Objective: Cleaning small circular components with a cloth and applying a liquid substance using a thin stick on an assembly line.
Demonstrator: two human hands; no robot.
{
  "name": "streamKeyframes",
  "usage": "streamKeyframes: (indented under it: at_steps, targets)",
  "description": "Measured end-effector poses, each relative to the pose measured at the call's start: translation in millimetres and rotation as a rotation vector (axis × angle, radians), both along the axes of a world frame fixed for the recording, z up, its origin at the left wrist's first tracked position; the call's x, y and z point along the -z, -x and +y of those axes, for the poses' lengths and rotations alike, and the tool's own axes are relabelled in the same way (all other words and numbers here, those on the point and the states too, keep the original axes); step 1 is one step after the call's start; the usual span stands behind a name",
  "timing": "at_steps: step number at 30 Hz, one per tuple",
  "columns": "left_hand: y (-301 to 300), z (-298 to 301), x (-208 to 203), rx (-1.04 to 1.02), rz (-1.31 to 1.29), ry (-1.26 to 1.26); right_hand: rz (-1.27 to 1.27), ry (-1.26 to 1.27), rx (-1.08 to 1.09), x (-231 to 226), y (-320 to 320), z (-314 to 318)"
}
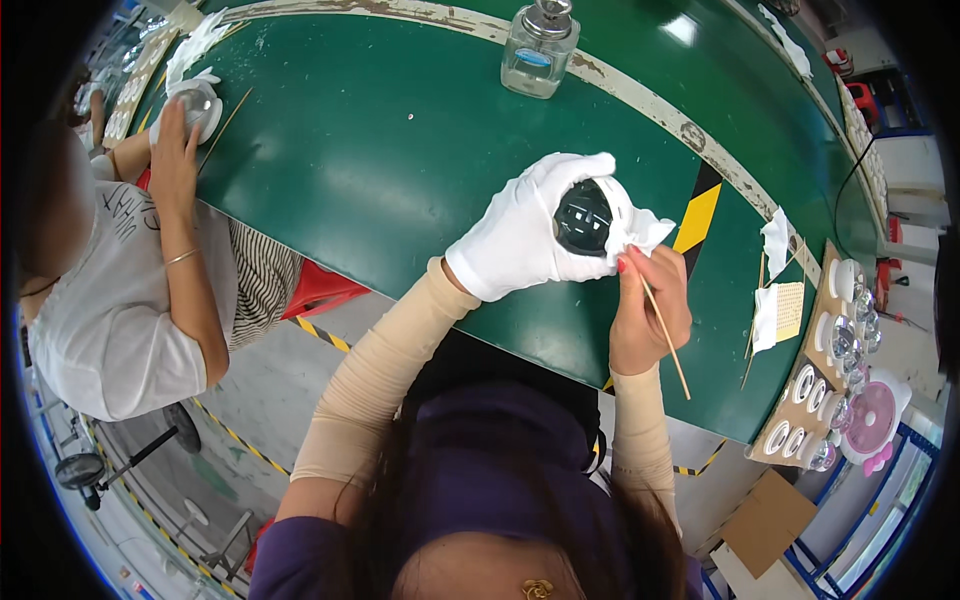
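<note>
My left hand (515,235), in a white glove, is wrapped round a clear glass globe (583,218) with a white rim. The globe is held above the green table, its opening toward my right; the table shows dark through the glass. Bare, with red nails, my right hand (652,310) pinches a thin wooden stick (668,345). A crumpled white cloth (645,232) sits at the stick's upper end, against the globe's rim. My right fingertips touch this cloth too. Where the stick's tip ends is hidden by the cloth.
A glass bottle (535,70) with a metal top stands at the far edge of the green table (350,150). On the left, a co-worker's hand (175,160) rests on another clear globe (196,108). White cloths (765,315) and sticks lie at right, beside a board (765,440) of globes and white rings.
</note>
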State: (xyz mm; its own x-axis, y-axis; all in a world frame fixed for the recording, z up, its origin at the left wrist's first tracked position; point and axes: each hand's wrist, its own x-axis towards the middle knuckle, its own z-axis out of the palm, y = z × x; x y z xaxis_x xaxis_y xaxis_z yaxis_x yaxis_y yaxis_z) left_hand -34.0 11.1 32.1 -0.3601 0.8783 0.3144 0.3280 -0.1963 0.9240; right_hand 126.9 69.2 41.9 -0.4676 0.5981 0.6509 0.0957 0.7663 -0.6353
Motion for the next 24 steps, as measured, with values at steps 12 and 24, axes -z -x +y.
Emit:
streamKeyframes:
  at_steps: [12, 24]
  targets:
    - [0.7, 0.9, 10.1, 0.010, -0.019, -0.024, -0.045, 0.108, 0.011, -12.7, 6.8, -2.4]
    - [0.8, 0.9, 13.0, 0.038, -0.119, -0.014, -0.115, 0.049, 0.045, -17.3, -0.9, -8.7]
